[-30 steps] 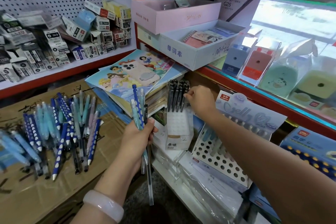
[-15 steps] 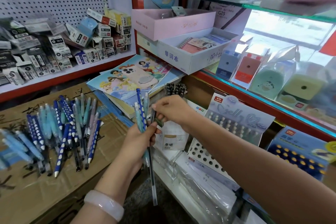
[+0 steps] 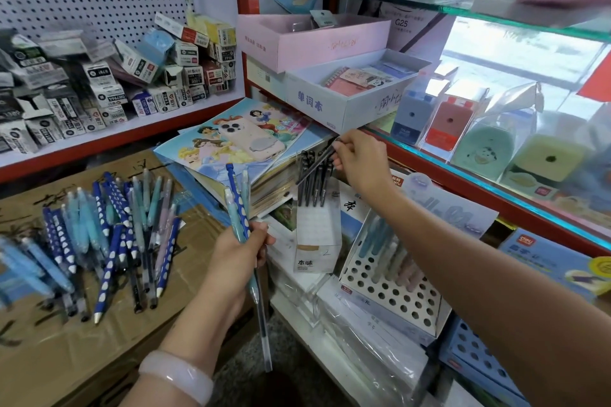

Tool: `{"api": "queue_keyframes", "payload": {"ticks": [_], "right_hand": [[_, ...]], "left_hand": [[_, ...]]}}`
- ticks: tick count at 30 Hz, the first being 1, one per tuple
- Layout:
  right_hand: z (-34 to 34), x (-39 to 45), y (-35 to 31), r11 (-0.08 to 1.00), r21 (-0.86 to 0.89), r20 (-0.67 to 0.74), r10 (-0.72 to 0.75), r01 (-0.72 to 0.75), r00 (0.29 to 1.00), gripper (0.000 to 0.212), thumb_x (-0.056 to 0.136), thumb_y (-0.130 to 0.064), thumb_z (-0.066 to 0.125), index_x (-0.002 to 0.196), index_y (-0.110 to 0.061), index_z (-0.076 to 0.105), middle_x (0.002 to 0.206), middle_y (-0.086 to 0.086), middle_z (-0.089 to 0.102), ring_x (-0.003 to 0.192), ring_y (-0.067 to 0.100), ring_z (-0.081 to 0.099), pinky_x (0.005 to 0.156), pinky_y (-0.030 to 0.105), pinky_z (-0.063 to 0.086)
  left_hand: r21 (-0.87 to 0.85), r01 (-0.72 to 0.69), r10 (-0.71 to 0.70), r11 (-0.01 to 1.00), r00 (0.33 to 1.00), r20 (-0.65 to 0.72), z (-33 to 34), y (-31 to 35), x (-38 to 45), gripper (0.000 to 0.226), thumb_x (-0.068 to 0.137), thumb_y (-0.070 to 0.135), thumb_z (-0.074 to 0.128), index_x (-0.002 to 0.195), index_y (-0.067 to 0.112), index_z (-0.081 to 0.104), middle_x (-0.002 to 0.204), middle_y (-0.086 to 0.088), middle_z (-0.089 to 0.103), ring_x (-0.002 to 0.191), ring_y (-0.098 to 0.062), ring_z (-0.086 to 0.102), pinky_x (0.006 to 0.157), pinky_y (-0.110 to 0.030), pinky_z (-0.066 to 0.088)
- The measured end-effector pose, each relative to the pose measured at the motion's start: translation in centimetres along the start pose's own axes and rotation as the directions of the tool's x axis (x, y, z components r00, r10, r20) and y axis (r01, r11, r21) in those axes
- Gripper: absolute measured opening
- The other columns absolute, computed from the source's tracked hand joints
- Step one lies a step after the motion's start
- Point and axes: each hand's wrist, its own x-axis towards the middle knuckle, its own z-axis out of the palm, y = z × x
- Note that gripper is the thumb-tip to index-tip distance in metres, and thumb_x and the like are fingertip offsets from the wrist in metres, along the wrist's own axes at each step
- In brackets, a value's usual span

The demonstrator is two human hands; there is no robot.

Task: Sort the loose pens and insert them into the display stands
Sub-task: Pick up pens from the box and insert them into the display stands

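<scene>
While the left hand grips mixed pens, the right hand pinches a black pen over the black-pen-filled white stand.

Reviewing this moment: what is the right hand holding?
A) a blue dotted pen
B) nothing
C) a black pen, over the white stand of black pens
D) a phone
C: the right hand pinches a slanted black pen above the white stand.
</scene>
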Motion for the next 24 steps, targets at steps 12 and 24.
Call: {"api": "queue_keyframes", "payload": {"ticks": [12, 24], "right_hand": [[-0.9, 1.0, 0.0, 0.972, -0.169, -0.081, -0.180, 0.165, 0.980, 0.021, 0.098, -0.019, 0.045, 0.104, -0.004, 0.058, 0.089, 0.012, 0.067, 0.077, 0.021, 0.064, 0.073, 0.035, 0.056], [3.7, -0.3, 0.5, 0.872, -0.411, 0.157, -0.219, 0.265, 0.963, 0.024, 0.101, -0.024, 0.036, 0.111, -0.006, 0.049, 0.091, 0.014, 0.066, 0.080, 0.028, 0.062, 0.067, 0.033, 0.046]], "left_hand": [[0.052, -0.038, 0.041, 0.998, 0.997, -0.060, 0.0, -0.2, 1.1, 0.015, 0.094, 0.013, 0.050, 0.080, 0.011, 0.055, 0.066, 0.000, 0.056, 0.055, -0.011, 0.043, 0.052, -0.022, 0.037], [0.023, -0.026, 0.027, 0.999, 0.997, -0.075, -0.2, 0.1, 0.8, 0.015, 0.094, 0.012, 0.050, 0.079, 0.014, 0.054, 0.069, -0.002, 0.058, 0.057, -0.011, 0.044, 0.054, -0.021, 0.038]]}}
